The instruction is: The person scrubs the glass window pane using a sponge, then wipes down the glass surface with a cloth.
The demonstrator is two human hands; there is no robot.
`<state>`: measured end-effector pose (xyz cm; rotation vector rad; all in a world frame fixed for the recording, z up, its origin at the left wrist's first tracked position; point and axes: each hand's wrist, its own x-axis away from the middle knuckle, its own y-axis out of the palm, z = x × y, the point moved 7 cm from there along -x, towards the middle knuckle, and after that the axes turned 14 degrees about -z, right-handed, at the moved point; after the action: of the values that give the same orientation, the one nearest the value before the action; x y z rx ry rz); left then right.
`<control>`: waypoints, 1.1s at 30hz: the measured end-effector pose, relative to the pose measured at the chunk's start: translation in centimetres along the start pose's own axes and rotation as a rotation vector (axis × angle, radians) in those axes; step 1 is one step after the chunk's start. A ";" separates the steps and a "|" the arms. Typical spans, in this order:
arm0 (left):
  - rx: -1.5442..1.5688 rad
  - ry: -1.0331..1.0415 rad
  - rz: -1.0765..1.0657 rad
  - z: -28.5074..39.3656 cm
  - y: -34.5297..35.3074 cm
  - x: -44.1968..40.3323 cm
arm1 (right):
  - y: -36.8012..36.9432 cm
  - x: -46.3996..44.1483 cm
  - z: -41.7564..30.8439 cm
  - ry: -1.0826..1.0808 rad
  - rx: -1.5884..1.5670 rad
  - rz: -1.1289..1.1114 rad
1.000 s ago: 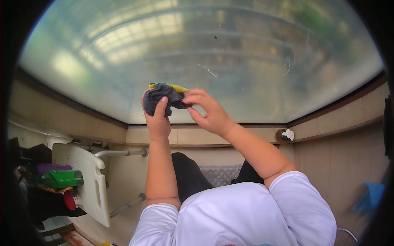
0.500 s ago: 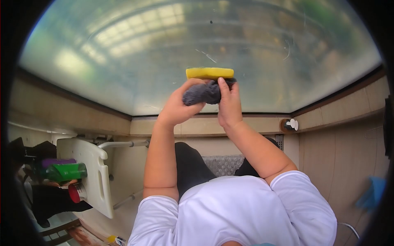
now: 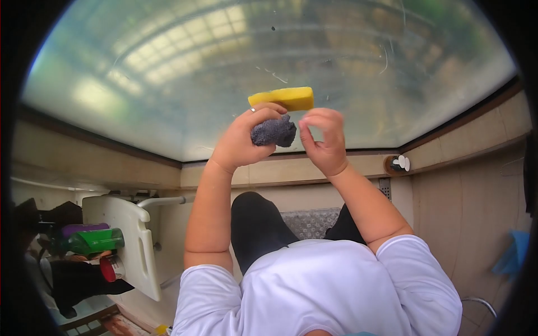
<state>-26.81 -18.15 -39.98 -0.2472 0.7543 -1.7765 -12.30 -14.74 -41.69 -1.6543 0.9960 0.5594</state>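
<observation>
My left hand (image 3: 244,137) is wrapped round a bunched dark grey cloth (image 3: 274,132). A yellow sponge (image 3: 294,99) shows just above its fingers, held by the same hand, in front of the frosted glass panel (image 3: 185,101). To the right of the cloth is my right hand (image 3: 327,134), apart from both sponge and cloth. Its fingers are curled and its thumb points up near the index fingertip; whether anything small is between them cannot be made out.
A ledge (image 3: 252,175) runs below the glass, with a small dark holder with white discs (image 3: 400,163) at the right. At the left, a white bath seat (image 3: 117,218) stands near a green bottle (image 3: 101,241) and a red-lidded jar (image 3: 112,268). A blue cloth (image 3: 513,255) hangs far right.
The yellow sponge has come out from the grey cloth into plain view. My right hand, which was touching the cloth, has let go and moved slightly right. My left hand has shifted right.
</observation>
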 end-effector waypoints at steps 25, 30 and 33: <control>-1.373 0.233 0.964 7.3 -9.5 0.2 | -15.5 0.6 12.3 0.257 0.521 0.681; -1.337 0.354 0.962 7.3 -9.7 0.2 | 7.0 -5.3 1.1 -0.071 0.566 0.087; -1.407 0.314 0.898 7.1 -9.5 0.3 | 7.2 -3.5 2.5 -0.131 0.638 -0.030</control>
<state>-30.62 -19.49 -28.86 -0.4422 1.8861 -0.2122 -19.84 -11.83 -43.72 -1.0494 0.9273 0.2804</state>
